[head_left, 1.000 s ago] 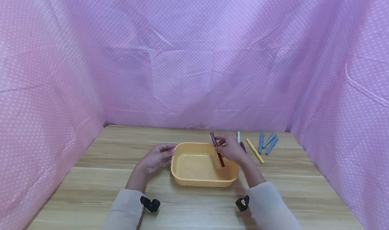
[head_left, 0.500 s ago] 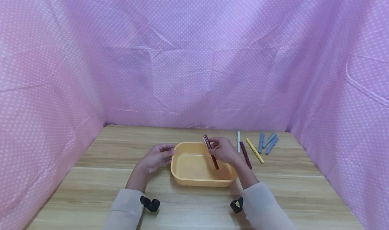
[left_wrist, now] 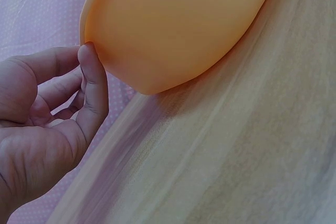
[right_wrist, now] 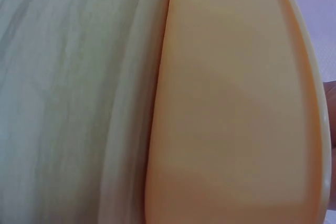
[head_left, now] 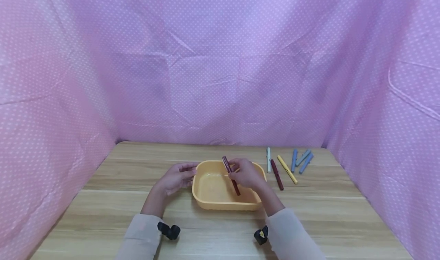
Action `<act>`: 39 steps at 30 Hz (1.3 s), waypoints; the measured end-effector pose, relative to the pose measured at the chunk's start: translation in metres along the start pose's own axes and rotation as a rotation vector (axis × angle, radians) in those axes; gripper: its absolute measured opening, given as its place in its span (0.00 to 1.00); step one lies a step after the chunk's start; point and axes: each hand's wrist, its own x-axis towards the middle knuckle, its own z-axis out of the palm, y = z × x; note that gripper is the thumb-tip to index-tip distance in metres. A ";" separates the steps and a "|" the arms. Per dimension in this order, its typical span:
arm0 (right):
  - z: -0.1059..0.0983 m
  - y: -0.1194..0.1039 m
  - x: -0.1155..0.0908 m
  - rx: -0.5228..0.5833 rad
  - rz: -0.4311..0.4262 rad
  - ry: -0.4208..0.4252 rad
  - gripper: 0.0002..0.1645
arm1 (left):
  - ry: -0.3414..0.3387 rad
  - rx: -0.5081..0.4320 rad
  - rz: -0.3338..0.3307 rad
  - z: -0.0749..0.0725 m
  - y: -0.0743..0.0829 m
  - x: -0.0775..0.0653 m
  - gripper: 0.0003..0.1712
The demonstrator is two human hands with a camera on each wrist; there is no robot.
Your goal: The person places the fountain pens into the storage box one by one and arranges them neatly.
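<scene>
A yellow plastic basin (head_left: pixel 227 206) stands in the middle of the table in the head view. At its left end, my left hand (head_left: pixel 175 179) holds the rim; the left wrist view shows the thumb (left_wrist: pixel 93 77) and index finger meeting at the basin's edge (left_wrist: pixel 173 24). My right hand (head_left: pixel 245 174) pinches a dark red pen (head_left: pixel 235 185), tilted, its lower end down inside the basin. In the right wrist view the basin wall (right_wrist: pixel 231 93) hides the pen and most of that hand (right_wrist: pixel 331 119).
Right of the basin lie a pale white-green pen (head_left: pixel 269 160), another dark red pen (head_left: pixel 277 175) and a yellow pen (head_left: pixel 287 169). Several blue pens (head_left: pixel 294 160) lie farther right on the wooden table (head_left: pixel 113 191). A pink dotted cloth (head_left: pixel 220 80) surrounds the table.
My right hand has moved left and slightly down with the dark red pen, farther over the basin. The pens it partly covered now show fully. My left hand stays at the rim.
</scene>
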 end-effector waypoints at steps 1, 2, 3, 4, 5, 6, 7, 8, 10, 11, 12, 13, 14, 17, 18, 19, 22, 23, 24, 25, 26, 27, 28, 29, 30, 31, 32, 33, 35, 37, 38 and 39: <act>0.001 0.000 0.001 -0.006 -0.007 0.001 0.26 | 0.000 -0.004 -0.002 0.000 0.000 0.000 0.30; 0.002 0.000 0.001 -0.006 -0.011 0.004 0.26 | -0.001 -0.010 -0.003 0.000 0.000 0.001 0.30; 0.004 0.000 0.002 -0.003 -0.016 0.002 0.26 | -0.003 -0.013 -0.003 0.000 0.000 0.001 0.30; 0.005 0.001 0.002 -0.002 -0.019 0.000 0.26 | -0.006 -0.016 -0.002 -0.001 0.000 0.001 0.30; 0.006 0.001 0.003 0.005 -0.016 -0.002 0.26 | -0.008 -0.018 -0.002 -0.001 0.000 0.001 0.30; 0.008 0.001 0.003 0.015 -0.018 -0.007 0.27 | -0.009 -0.019 -0.001 -0.001 0.000 0.001 0.30; 0.009 0.001 0.004 0.023 -0.021 -0.013 0.28 | -0.008 -0.020 -0.001 -0.001 0.000 0.002 0.30; 0.010 0.001 0.004 0.035 -0.020 -0.019 0.28 | -0.010 -0.019 0.000 -0.001 0.000 0.002 0.30; 0.012 0.000 0.004 0.054 -0.023 -0.030 0.29 | -0.009 -0.016 0.002 -0.001 -0.001 0.002 0.30; 0.014 0.000 0.005 0.064 -0.026 -0.035 0.30 | -0.006 -0.013 0.002 -0.001 -0.001 0.002 0.29; 0.015 -0.001 0.005 0.071 -0.030 -0.039 0.30 | 0.000 -0.012 0.001 0.000 -0.001 0.002 0.29; 0.017 -0.001 0.005 0.074 -0.034 -0.040 0.29 | 0.003 -0.011 -0.001 0.000 -0.001 0.002 0.29; 0.018 -0.002 0.005 0.079 -0.036 -0.040 0.29 | 0.006 -0.010 -0.001 0.000 -0.001 0.002 0.29; 0.024 -0.002 0.005 0.097 -0.041 -0.040 0.29 | 0.015 -0.008 -0.004 0.001 -0.002 0.002 0.29; 0.025 -0.002 0.006 0.106 -0.039 -0.041 0.29 | 0.016 -0.008 -0.004 0.001 -0.002 0.001 0.29; 0.027 -0.002 0.006 0.113 -0.036 -0.044 0.29 | 0.014 -0.006 -0.002 0.000 -0.001 0.001 0.29; 0.031 -0.003 0.008 0.138 -0.024 -0.058 0.28 | 0.009 -0.004 0.001 0.000 -0.001 0.000 0.29; 0.032 -0.003 0.008 0.146 -0.018 -0.064 0.28 | 0.005 -0.003 0.004 0.000 -0.001 0.000 0.30; 0.033 -0.003 0.008 0.157 -0.010 -0.072 0.28 | 0.002 -0.004 0.005 0.000 0.000 0.000 0.30; 0.034 -0.003 0.009 0.167 0.001 -0.079 0.28 | 0.000 -0.006 0.004 0.000 0.000 0.000 0.30; 0.035 -0.003 0.009 0.188 0.014 -0.087 0.28 | 0.000 -0.009 0.003 0.000 0.000 0.000 0.30; 0.037 -0.003 0.009 0.213 0.028 -0.098 0.28 | -0.001 -0.012 0.001 0.000 0.000 0.000 0.30; 0.038 -0.003 0.009 0.234 0.043 -0.105 0.28 | 0.001 -0.014 -0.002 0.000 0.000 0.000 0.29; 0.039 -0.002 0.009 0.262 0.061 -0.112 0.28 | 0.001 -0.012 -0.003 0.000 0.000 0.000 0.29; 0.041 -0.002 0.010 0.292 0.081 -0.117 0.28 | 0.003 -0.012 -0.004 0.000 0.000 0.000 0.29; 0.042 -0.002 0.010 0.317 0.099 -0.119 0.27 | 0.008 -0.012 -0.008 0.000 0.000 0.001 0.29; 0.044 -0.002 0.010 0.342 0.114 -0.121 0.27 | 0.012 -0.011 -0.011 0.000 0.000 0.001 0.29; 0.045 -0.001 0.011 0.360 0.129 -0.122 0.27 | 0.014 -0.009 -0.013 0.000 0.001 0.001 0.28; 0.048 -0.002 0.011 0.389 0.158 -0.124 0.27 | 0.018 -0.001 -0.017 0.001 0.001 0.001 0.28; 0.050 -0.003 0.012 0.407 0.180 -0.127 0.26 | 0.024 -0.005 -0.024 0.001 0.001 0.001 0.27; 0.051 -0.003 0.013 0.414 0.189 -0.130 0.26 | 0.020 -0.002 -0.023 0.001 0.001 0.001 0.28; 0.052 -0.003 0.013 0.425 0.200 -0.135 0.26 | 0.020 -0.003 -0.022 0.001 0.001 0.001 0.28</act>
